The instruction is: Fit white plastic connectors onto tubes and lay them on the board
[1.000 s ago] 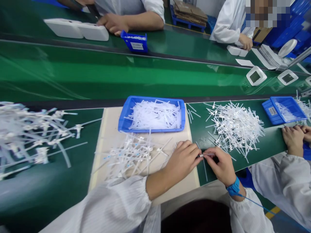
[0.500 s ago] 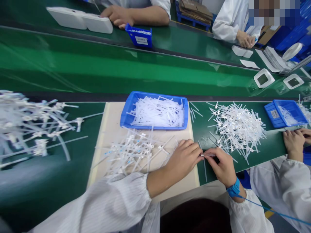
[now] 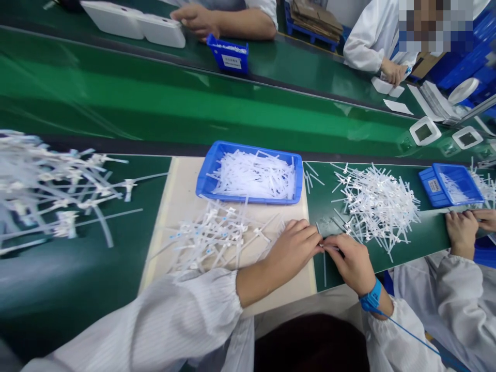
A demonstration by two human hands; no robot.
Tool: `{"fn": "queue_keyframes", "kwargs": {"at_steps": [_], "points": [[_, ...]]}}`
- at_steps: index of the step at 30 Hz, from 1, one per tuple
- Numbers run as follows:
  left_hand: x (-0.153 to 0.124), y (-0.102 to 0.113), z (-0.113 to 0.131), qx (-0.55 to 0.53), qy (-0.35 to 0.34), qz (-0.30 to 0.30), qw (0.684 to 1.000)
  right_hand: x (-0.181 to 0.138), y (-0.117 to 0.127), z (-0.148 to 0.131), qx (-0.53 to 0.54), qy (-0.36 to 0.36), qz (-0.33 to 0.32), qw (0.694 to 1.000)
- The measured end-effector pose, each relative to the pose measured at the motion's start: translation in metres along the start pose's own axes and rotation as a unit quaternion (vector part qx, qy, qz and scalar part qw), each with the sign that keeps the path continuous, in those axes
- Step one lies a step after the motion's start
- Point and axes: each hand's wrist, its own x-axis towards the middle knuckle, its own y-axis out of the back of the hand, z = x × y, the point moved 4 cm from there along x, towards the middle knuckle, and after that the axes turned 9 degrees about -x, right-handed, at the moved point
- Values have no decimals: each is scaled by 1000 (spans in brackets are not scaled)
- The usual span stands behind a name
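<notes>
My left hand [image 3: 295,246] and my right hand [image 3: 351,259] meet fingertip to fingertip at the near edge of the table, both pinched on a small white plastic piece [image 3: 324,246] with a thin strip hanging from it. A blue strap circles my right wrist. Left of my hands lies a loose heap of white plastic strips [image 3: 211,235] on a beige mat [image 3: 180,175]. A blue tray [image 3: 205,178] full of clear white strips stands just behind. A bigger pile of white strips [image 3: 377,204] lies to the right on the green table.
A green conveyor belt [image 3: 155,108] runs across behind the tray. A neighbour's hands [image 3: 463,227] rest at the right by a second blue tray [image 3: 451,183]. People across the belt handle white housings [image 3: 132,20]. Another strip pile [image 3: 46,181] lies far left.
My hands stay pinched together on the same small piece. The view has tilted slightly, so everything sits a little lower and to the right.
</notes>
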Motion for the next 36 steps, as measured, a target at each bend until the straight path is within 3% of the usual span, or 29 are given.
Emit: {"fn": "queue_keyframes", "kwargs": {"at_steps": [9, 17, 30, 36], "points": [[2, -2, -1, 9, -3, 20, 1000, 14, 15, 0, -31, 48, -64, 996], [5, 8, 0, -45, 7, 22, 999, 26, 26, 0, -78, 108, -107, 985], [4, 4, -1, -52, 0, 55, 997, 31, 22, -10, -139, 163, -158, 964], [6, 3, -2, -60, 4, 52, 997, 29, 15, -14, -213, 162, -148, 952]]}}
